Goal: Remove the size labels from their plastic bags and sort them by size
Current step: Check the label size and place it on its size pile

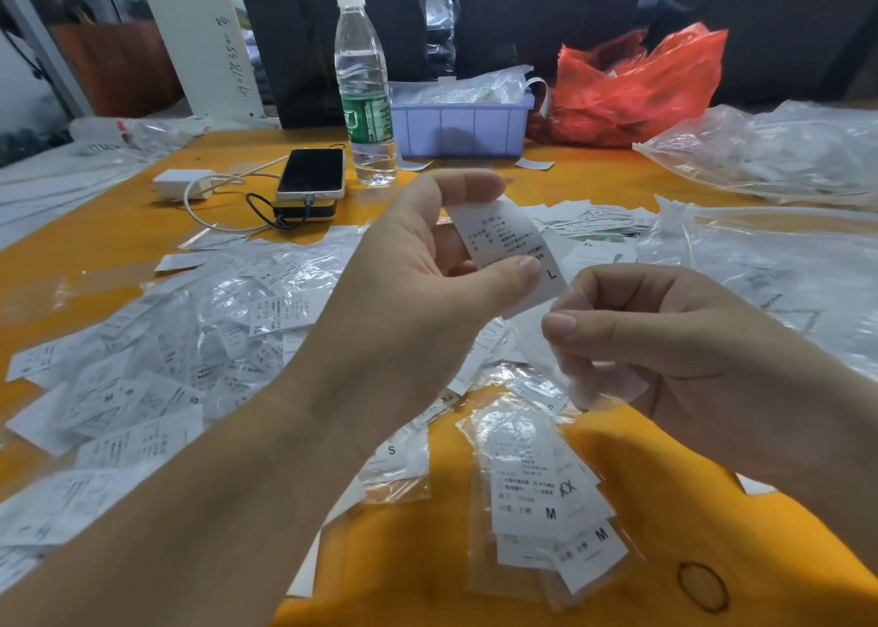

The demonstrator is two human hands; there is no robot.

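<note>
My left hand [427,265] pinches a white size label [508,241] printed with an L, thumb on its front and fingers behind it. Just below and to the right, my right hand [665,336] pinches a small clear plastic bag [598,384] that hangs from its fingertips, apart from the label. Many bagged and loose labels [199,351] lie heaped on the orange table [119,227] to the left. A small stack of bagged labels marked M [551,498] lies near the front, and one marked S [394,455] lies beside my left forearm.
A water bottle [363,89], a phone on a power bank [311,175] and a white charger [183,184] stand behind my hands. A lilac bin [461,122], a red plastic bag [636,89] and large clear bags [779,151] fill the back and right.
</note>
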